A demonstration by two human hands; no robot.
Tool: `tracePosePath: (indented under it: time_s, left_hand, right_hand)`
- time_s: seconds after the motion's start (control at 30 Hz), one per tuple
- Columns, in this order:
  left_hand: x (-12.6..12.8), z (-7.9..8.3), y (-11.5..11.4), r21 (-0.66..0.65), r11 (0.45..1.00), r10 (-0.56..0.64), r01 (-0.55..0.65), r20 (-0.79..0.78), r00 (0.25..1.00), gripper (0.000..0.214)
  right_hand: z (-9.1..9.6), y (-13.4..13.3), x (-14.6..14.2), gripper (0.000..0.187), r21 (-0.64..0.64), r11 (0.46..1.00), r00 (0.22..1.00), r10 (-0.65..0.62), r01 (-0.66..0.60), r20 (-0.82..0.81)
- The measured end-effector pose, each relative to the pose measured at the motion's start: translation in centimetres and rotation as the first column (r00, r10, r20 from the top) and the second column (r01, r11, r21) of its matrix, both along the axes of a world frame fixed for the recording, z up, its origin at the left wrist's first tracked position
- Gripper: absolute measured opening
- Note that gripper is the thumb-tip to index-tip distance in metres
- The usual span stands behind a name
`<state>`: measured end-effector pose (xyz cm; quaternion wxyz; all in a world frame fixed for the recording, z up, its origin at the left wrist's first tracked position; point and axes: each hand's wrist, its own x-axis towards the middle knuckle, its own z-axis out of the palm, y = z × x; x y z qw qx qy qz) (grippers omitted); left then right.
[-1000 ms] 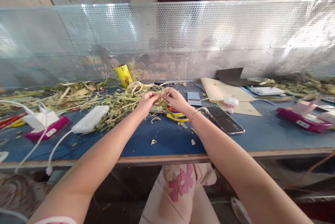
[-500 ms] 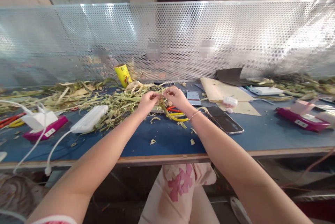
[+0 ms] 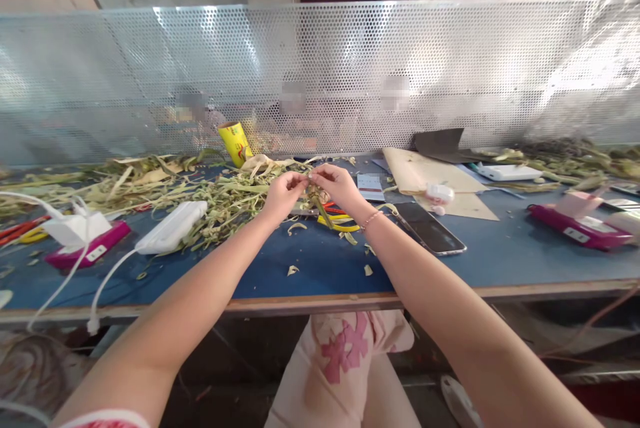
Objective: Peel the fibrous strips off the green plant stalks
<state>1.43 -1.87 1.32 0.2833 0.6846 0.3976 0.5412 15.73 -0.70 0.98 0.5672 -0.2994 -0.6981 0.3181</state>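
My left hand (image 3: 281, 196) and my right hand (image 3: 336, 184) meet above the blue table (image 3: 320, 268), fingers pinched together on one dry green plant stalk (image 3: 320, 205) that hangs down between them. Just beyond my hands lies a heap of pale green stalks and husk strips (image 3: 220, 198). Red and yellow handled scissors (image 3: 340, 218) lie on the table under my right wrist, partly hidden. Small husk scraps (image 3: 293, 271) are scattered near the front edge.
A white power bank with cable (image 3: 173, 227) and a magenta scale (image 3: 87, 245) sit at left. A phone (image 3: 429, 228), cardboard (image 3: 425, 178) and another magenta scale (image 3: 580, 228) lie at right. A yellow can (image 3: 236, 143) stands by the perforated metal screen (image 3: 320, 75).
My hands have drawn slightly closer together and a little upward on the stalk; nothing else on the table has moved.
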Motion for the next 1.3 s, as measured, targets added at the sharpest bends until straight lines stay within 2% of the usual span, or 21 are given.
tracePosePath:
  time_s: [0.13,0.33,0.47,0.63,0.77,0.93,1.0,1.13,1.3]
  left_hand:
    - [0.1,0.1,0.1,-0.027,1.0,0.009,-0.008,0.02,1.0,0.014]
    - [0.1,0.2,0.0,-0.054,0.997,-0.048,0.051,0.044,0.998,0.015]
    - [0.2,0.3,-0.3,-0.08,0.992,-0.091,0.094,0.034,0.995,0.017]
    - [0.6,0.5,-1.0,-0.196,0.97,-0.124,0.142,0.102,0.987,0.018]
    - [0.7,0.6,-1.3,-0.173,0.97,-0.15,0.169,0.117,0.982,0.019]
    - [0.5,0.3,-0.9,-0.17,0.975,-0.124,0.141,0.106,0.987,0.024]
    - [0.5,0.2,-0.8,-0.199,0.968,-0.123,0.152,0.151,0.981,0.025]
    - [0.4,0.2,-0.7,-0.227,0.964,-0.094,0.141,0.205,0.974,0.027]
    - [0.4,0.2,-0.5,-0.188,0.978,-0.063,0.091,0.153,0.986,0.025]
  right_hand:
    - [0.0,-0.2,-0.2,0.021,-0.013,0.998,0.998,0.066,-0.066,-0.019]
    - [-0.1,-0.2,-0.1,0.023,-0.12,0.984,0.99,0.122,-0.129,-0.069]
    - [0.0,-0.3,0.0,0.023,-0.139,0.982,0.99,0.12,-0.129,-0.071]
    - [0.0,-0.3,0.1,0.023,-0.15,0.984,0.994,0.091,-0.1,-0.066]
    - [0.0,-0.3,0.0,0.021,-0.158,0.983,0.994,0.086,-0.097,-0.074]
    - [0.2,-0.3,0.2,0.019,-0.125,0.987,0.995,0.097,-0.097,-0.003]
    - [0.4,-0.2,0.4,0.017,-0.089,0.995,0.998,0.039,-0.035,0.043]
    - [0.4,-0.1,0.8,0.006,0.072,0.991,0.98,-0.123,0.113,0.159]
    - [0.1,0.0,0.8,0.005,0.116,0.987,0.965,-0.131,0.107,0.229]
